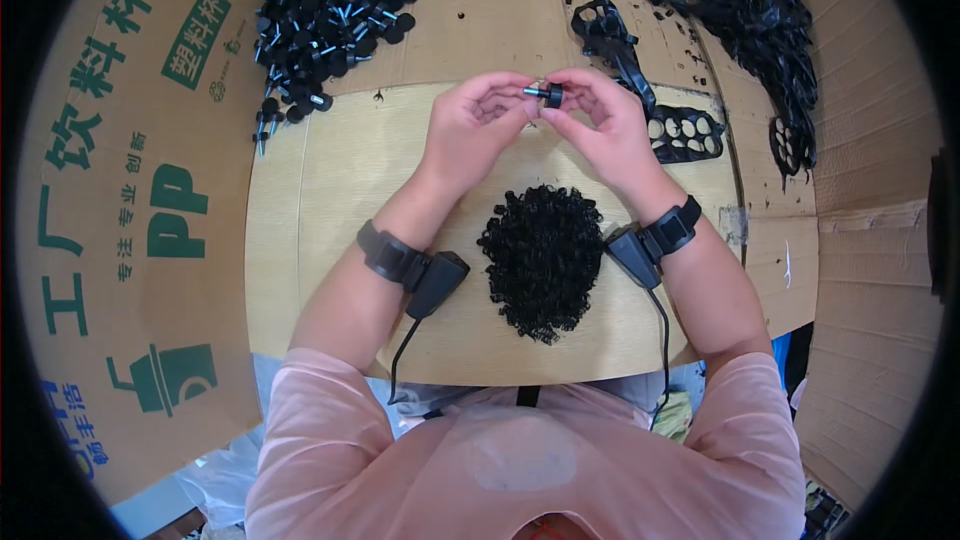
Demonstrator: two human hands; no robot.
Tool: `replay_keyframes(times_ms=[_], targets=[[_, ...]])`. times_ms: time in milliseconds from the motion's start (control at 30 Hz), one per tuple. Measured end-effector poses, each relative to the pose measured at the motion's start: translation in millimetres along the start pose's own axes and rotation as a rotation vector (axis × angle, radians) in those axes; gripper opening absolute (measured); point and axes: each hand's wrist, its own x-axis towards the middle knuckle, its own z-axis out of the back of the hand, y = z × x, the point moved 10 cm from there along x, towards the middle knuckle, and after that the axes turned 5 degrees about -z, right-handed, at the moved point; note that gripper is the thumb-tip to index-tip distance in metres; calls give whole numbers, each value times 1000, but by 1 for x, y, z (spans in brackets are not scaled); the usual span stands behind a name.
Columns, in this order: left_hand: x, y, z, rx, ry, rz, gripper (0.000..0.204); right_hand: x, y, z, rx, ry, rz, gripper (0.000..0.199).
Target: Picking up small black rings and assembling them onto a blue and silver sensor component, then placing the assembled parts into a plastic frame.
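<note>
Above the far half of the table, I hold one bolt with a round black head (pixel 553 95) between both hands. My left hand (pixel 472 130) is closed, its fingertips at the shiny threaded shank, which points left. The fingers of my right hand (pixel 612 130) pinch the black head from the other side. Nearer my body, between my forearms, lies a pile of small curled black pieces (pixel 545 260). More of the same black-headed bolts form a heap (pixel 330 25) at the far left.
A flat black sheet with round holes (pixel 688 157) lies right of my hands, below a crumpled black strip (pixel 608 38). Farther right is a larger heap of black scraps (pixel 775 35). Cardboard walls (pixel 130 200) stand around the wooden table (pixel 330 200). Cabled devices (pixel 438 282) are strapped to both wrists.
</note>
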Motion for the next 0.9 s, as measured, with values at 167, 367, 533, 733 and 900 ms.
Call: replay_keyframes(times_ms=[167, 367, 533, 733, 900], targets=[[0, 0, 0, 13, 8, 39, 24, 2, 4, -2, -19, 18, 14, 32], [0, 3, 0, -24, 17, 36, 21, 1, 18, -2, -56, 20, 84, 32], [-1, 1, 2, -8, -22, 25, 20, 1, 15, -4, 17, 29, 44, 33], [-1, -4, 1, 20, -20, -10, 20, 1, 7, -5, 61, 51, 6, 31], [0, -5, 1, 29, 7, -76, 24, 1, 11, -3, 3, 42, 49, 29]])
